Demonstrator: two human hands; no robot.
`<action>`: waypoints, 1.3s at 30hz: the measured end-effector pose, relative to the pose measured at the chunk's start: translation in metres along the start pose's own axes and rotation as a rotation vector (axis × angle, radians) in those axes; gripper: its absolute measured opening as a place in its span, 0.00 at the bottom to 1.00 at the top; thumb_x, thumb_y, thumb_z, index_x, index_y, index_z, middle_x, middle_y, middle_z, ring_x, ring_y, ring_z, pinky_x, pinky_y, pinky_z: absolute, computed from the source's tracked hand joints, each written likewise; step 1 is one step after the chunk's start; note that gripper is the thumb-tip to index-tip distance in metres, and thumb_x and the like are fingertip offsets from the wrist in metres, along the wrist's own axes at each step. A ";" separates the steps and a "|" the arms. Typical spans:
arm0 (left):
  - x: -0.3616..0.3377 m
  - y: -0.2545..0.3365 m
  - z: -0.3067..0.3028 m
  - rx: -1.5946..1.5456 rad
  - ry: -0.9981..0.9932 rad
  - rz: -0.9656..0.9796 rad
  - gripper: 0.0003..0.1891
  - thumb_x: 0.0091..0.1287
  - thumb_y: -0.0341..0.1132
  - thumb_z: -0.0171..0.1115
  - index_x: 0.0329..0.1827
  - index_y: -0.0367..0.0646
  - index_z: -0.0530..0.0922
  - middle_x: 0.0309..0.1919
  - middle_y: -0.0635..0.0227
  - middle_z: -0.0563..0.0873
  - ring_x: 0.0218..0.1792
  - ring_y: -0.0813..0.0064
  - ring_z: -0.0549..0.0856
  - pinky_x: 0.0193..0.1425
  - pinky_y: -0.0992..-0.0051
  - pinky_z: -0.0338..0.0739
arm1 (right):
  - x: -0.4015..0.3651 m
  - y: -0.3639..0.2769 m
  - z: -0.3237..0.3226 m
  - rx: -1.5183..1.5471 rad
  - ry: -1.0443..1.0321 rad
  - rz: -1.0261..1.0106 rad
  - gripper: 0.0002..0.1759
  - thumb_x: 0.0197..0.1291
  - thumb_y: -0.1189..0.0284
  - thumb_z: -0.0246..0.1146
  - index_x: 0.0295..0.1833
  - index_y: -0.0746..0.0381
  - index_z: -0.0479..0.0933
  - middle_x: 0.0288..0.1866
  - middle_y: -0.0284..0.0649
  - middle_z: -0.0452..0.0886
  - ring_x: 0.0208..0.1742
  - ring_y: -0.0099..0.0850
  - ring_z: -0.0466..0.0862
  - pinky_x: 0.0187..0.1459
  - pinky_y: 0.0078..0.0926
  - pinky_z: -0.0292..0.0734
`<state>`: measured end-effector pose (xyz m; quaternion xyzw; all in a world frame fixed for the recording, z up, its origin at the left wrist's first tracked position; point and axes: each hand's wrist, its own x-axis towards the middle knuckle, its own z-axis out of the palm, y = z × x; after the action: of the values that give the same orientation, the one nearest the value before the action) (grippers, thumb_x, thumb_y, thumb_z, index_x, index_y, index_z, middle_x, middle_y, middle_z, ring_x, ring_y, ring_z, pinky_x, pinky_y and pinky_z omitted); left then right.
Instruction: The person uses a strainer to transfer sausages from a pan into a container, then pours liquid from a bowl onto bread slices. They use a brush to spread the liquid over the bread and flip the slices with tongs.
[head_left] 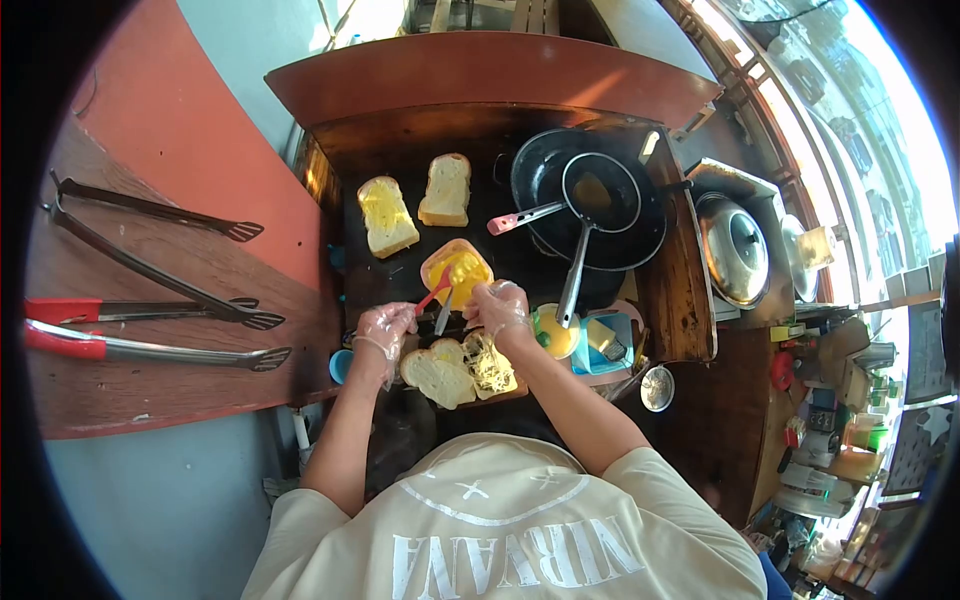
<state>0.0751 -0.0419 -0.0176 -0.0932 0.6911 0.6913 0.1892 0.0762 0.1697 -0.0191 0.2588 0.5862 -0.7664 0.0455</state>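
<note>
Both hands wear clear plastic gloves. My left hand [387,332] is closed around the handle of a red utensil [436,292], whose end reaches into a tub of yellow spread [458,268]. My right hand [498,308] has its fingers closed at the tub's lower right edge; whether they grip the tub or a utensil is unclear. A pale knife-like utensil [443,313] stands between the hands. Below them lie bread slices [438,375] and a slice with shredded topping [490,365]. On the dark griddle, one slice is spread yellow [387,217] and another looks plain [446,190].
A black pan [530,165] with a smaller pan and a strainer-like tool sits right of the bread. Tongs [160,345] lie on the wooden ledge at left. A lidded silver pot [733,248] stands at right. A yellow-filled bowl [556,330] is near my right wrist.
</note>
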 end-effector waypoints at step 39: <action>0.202 0.078 -0.009 1.310 0.294 0.824 0.08 0.68 0.36 0.59 0.43 0.49 0.85 0.40 0.60 0.89 0.45 0.55 0.86 0.49 0.56 0.79 | -0.044 0.010 -0.025 0.031 -0.090 0.306 0.11 0.70 0.71 0.60 0.37 0.68 0.76 0.28 0.42 0.82 0.24 0.29 0.83 0.27 0.27 0.81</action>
<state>-0.1401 -0.0219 -0.0248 0.2104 0.9546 0.1380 -0.1594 0.1263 0.1797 -0.0123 0.3111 0.5253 -0.7704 0.1839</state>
